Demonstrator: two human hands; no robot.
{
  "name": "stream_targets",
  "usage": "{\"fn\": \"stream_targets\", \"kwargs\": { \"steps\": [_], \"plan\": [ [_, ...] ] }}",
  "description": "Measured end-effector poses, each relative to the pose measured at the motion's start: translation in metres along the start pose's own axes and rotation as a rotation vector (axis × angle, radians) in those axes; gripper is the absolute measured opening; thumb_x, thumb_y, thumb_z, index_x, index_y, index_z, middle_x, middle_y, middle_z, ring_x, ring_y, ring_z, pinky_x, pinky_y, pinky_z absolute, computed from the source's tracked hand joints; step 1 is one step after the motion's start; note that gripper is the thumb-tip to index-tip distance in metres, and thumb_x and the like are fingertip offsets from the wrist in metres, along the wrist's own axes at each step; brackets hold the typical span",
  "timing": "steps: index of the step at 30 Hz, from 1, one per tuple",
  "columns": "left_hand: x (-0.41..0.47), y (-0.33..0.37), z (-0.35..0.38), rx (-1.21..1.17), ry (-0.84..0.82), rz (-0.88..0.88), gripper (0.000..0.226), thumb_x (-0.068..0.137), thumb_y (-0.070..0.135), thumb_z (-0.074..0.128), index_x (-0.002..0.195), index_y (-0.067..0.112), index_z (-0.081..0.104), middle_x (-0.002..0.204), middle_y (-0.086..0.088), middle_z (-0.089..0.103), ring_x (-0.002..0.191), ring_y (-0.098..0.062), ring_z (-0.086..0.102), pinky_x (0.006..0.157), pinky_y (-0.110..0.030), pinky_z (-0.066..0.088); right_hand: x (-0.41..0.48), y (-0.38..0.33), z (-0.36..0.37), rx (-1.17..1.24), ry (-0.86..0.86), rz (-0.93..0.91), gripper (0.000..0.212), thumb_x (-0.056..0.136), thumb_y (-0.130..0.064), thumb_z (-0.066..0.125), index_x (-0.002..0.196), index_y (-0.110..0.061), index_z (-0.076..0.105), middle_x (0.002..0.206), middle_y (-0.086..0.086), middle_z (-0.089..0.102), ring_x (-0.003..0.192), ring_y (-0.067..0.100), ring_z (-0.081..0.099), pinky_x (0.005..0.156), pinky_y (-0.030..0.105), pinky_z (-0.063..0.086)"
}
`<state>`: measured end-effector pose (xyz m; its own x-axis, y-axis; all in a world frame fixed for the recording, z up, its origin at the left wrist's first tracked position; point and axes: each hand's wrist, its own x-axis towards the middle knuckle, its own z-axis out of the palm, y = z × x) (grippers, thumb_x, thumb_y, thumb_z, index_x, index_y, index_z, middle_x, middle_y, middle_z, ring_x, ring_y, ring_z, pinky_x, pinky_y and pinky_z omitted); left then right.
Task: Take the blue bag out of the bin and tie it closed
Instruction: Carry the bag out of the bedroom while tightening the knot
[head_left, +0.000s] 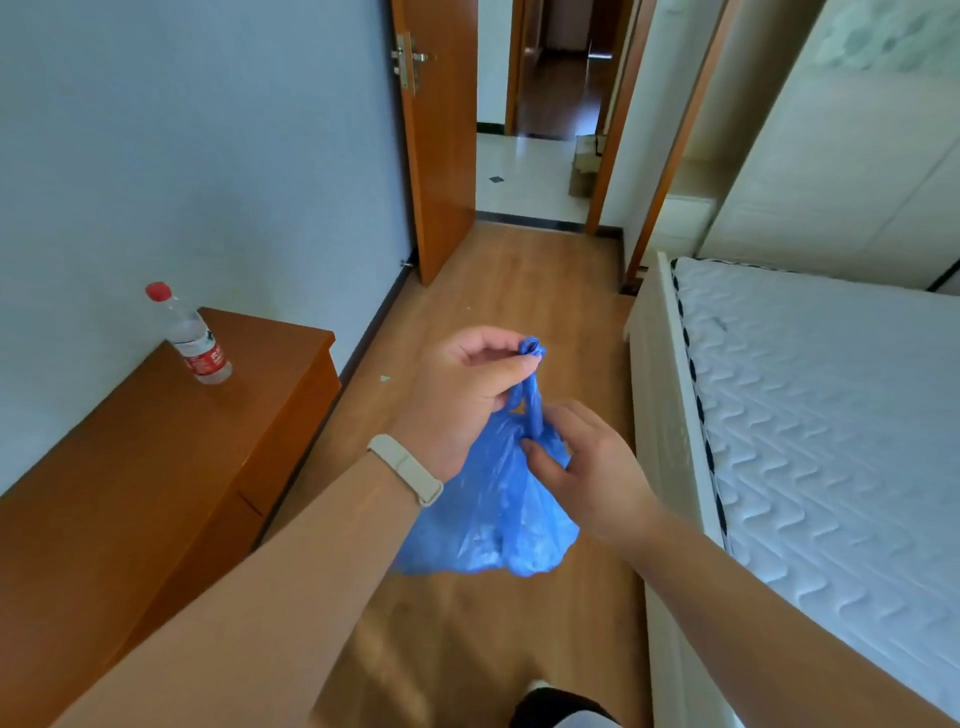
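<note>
The blue bag (493, 519) hangs in the air above the wooden floor, its body bulging below both hands. My left hand (462, 395) pinches the bag's twisted handles at the top, the blue end sticking out past the fingers. My right hand (587, 467) grips the bunched neck just below, fingers pressed into the plastic. No bin is in view.
A brown wooden cabinet (171, 457) stands along the left wall with a red-capped water bottle (195, 338) on it. A bed with a white mattress (831, 415) fills the right side. An open wooden door (441, 140) leads to a hallway ahead.
</note>
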<state>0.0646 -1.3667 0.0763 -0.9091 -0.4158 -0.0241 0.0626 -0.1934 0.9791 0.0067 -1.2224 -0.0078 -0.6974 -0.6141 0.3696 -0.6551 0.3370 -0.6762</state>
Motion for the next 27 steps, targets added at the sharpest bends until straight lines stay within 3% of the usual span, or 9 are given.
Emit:
{"fn": "stream_targets", "kwargs": {
  "steps": [10, 20, 27],
  "plan": [
    [0.089, -0.012, -0.016, 0.043, -0.077, -0.060, 0.011, 0.080, 0.002, 0.069, 0.083, 0.012, 0.070, 0.097, -0.020, 0.070, 0.087, -0.022, 0.066, 0.087, -0.048, 0.053, 0.062, 0.042, 0.023, -0.036, 0.016, 0.049, 0.023, 0.087, -0.028, 0.061, 0.109, -0.023, 0.062, 0.101, -0.004, 0.063, 0.090, 0.011, 0.059, 0.072, 0.034, 0.050],
    [0.231, -0.009, -0.015, 0.094, -0.102, -0.094, 0.015, 0.079, 0.002, 0.070, 0.079, 0.017, 0.072, 0.091, -0.011, 0.073, 0.085, -0.021, 0.067, 0.085, -0.046, 0.053, 0.185, 0.112, 0.032, -0.007, 0.030, 0.084, 0.023, 0.085, -0.030, 0.057, 0.107, -0.022, 0.062, 0.096, -0.003, 0.062, 0.083, 0.015, 0.059, 0.066, 0.040, 0.051],
    [0.323, 0.009, -0.017, 0.079, -0.085, -0.064, 0.012, 0.080, 0.000, 0.068, 0.085, 0.010, 0.071, 0.085, -0.007, 0.073, 0.082, -0.020, 0.066, 0.084, -0.042, 0.054, 0.281, 0.140, 0.028, -0.016, 0.026, 0.061, 0.031, 0.083, -0.038, 0.050, 0.108, -0.024, 0.063, 0.087, -0.012, 0.054, 0.076, 0.008, 0.051, 0.064, 0.033, 0.049]
  ]
}}
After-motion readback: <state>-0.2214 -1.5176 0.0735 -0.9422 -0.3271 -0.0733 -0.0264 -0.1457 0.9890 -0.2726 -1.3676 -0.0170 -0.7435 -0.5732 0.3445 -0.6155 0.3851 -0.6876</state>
